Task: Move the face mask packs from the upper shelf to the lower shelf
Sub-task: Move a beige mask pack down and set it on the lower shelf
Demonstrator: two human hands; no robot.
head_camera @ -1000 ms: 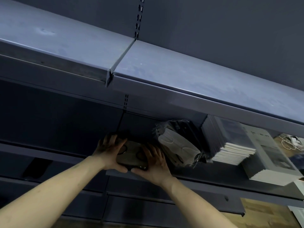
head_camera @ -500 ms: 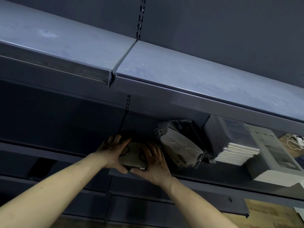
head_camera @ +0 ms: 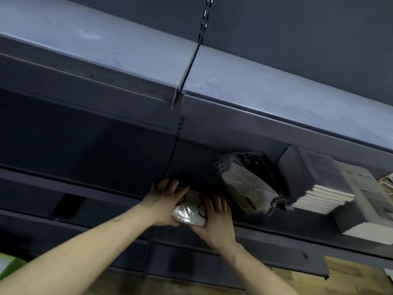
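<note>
The lower shelf [head_camera: 265,235] is carrying leaning face mask packs [head_camera: 248,186] beside stacked booklets [head_camera: 323,199]; their print is too blurred to read. The left hand [head_camera: 165,201] and right hand [head_camera: 217,218] are gripping a clear-wrapped mask pack [head_camera: 189,211] between them at the shelf's front edge, fingers curled round it. Since a second ago, the pack is sitting slightly nearer the edge.

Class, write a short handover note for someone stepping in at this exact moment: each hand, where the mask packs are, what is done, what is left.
Left hand and right hand both grip one mask pack at the front edge of the shelf.
A bundle of mask packs leans on that same shelf, beside stacked booklets.
Done: one pack in hand.
Left: place it on the lower shelf, then move the bundle.
</note>
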